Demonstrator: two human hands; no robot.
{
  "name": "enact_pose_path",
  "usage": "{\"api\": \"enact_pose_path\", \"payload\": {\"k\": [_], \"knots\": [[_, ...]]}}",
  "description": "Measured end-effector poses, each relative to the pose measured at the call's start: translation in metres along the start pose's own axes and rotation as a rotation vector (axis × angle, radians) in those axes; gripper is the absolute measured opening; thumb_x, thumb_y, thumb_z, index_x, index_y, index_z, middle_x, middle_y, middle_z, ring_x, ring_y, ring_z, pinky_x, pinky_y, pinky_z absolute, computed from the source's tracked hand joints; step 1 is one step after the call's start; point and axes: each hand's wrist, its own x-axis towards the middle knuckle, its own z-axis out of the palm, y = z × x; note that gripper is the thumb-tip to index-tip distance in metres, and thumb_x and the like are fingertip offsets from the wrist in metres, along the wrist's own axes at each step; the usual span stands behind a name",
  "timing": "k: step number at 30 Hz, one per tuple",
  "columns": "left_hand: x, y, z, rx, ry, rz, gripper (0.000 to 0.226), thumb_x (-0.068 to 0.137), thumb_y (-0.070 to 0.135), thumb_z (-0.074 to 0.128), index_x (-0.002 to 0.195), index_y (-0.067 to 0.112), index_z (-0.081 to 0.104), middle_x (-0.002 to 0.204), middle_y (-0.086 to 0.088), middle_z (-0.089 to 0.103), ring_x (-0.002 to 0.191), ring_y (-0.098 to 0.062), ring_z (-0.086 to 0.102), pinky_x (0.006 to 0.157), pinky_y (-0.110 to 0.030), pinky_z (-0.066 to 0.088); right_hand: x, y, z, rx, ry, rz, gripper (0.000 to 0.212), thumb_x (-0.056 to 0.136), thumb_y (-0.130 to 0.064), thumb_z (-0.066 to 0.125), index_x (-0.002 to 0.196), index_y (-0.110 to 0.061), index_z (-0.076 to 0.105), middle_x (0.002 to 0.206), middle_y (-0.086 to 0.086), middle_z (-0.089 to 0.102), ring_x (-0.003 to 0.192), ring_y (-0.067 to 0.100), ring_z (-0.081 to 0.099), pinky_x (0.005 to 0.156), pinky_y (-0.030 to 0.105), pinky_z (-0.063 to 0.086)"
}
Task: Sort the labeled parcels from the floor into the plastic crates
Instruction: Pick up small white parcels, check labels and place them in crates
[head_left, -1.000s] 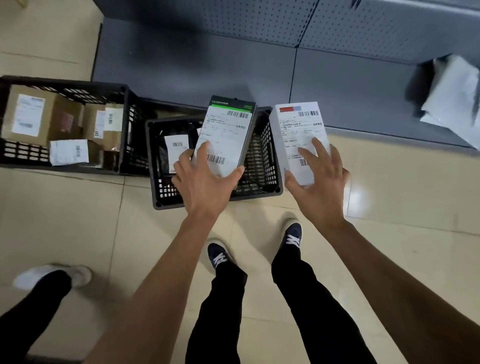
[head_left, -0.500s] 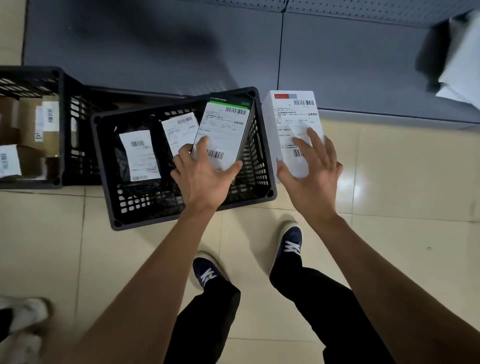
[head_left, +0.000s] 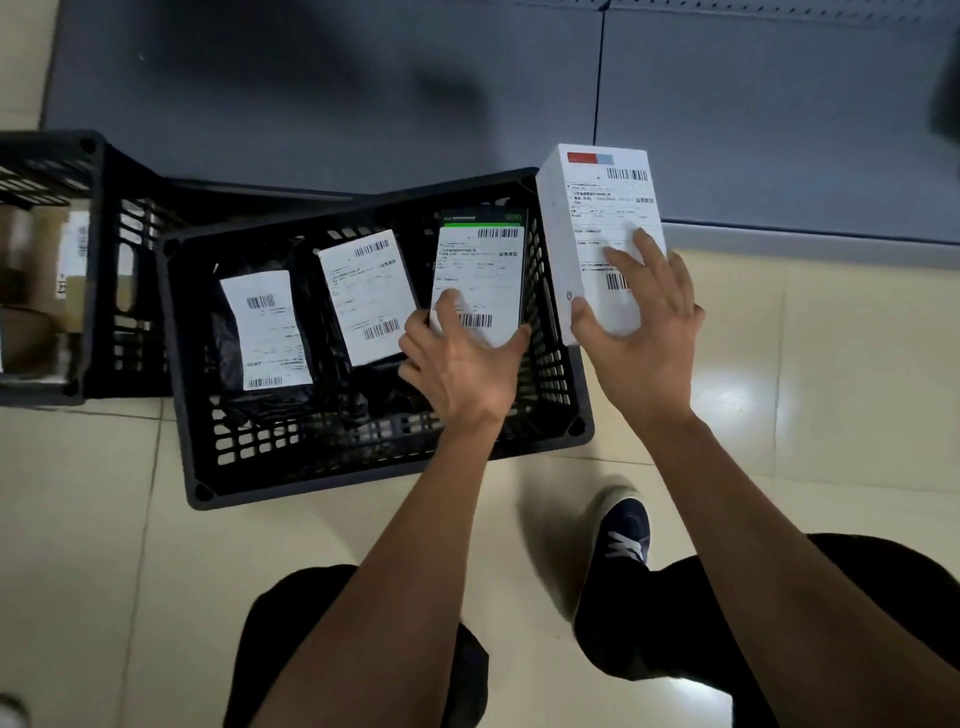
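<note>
A black plastic crate stands on the tiled floor in front of me. Two black bagged parcels with white labels lie inside it, one at the left and one in the middle. My left hand grips the near end of a dark flat box with a green stripe and white label, low inside the crate's right side. My right hand holds a white labeled box above the floor, just right of the crate's rim, thumb on its near left edge and fingers spread across the label.
A second black crate with brown cardboard parcels stands at the left, touching the first. A grey shelf base runs along the far side. My legs and one dark shoe are below the crate.
The view has closed in on the crate. My left hand has lowered the green-striped box down into the crate's right side. My right hand still holds the white box beside the crate.
</note>
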Motion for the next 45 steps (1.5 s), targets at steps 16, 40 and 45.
{"api": "enact_pose_path", "payload": {"k": [16,40,45], "knots": [[0.005,-0.033,0.075,0.004,-0.028,-0.012,0.084,0.076,0.064,0.076,0.137,0.018,0.041,0.138,-0.014,0.043,0.124,-0.034,0.042,0.103,-0.045,0.034,0.009,0.001,0.052,0.123,-0.072,-0.083,0.054,0.081,-0.052,0.062,0.132,-0.033,0.062,0.155,-0.015,0.044,0.145,0.016,0.035,0.116,0.044,0.031],[0.043,-0.043,0.09,-0.4,-0.225,-0.308,0.041,0.102,0.024,0.052,0.141,0.014,0.053,0.143,-0.012,0.056,0.131,-0.03,0.051,0.108,-0.036,0.043,0.001,0.019,0.069,0.128,-0.095,-0.155,0.054,0.082,-0.05,0.066,0.132,-0.031,0.064,0.154,-0.009,0.048,0.143,0.015,0.04,0.115,0.048,0.035],[0.046,-0.047,0.059,-0.579,-0.194,-0.347,0.036,0.095,0.007,0.05,0.124,0.014,0.071,0.123,-0.008,0.07,0.113,-0.025,0.065,0.092,-0.026,0.051,-0.011,0.012,0.072,0.155,-0.125,-0.13,0.055,0.08,-0.05,0.065,0.132,-0.032,0.064,0.153,-0.01,0.048,0.144,0.013,0.038,0.117,0.046,0.033]]}}
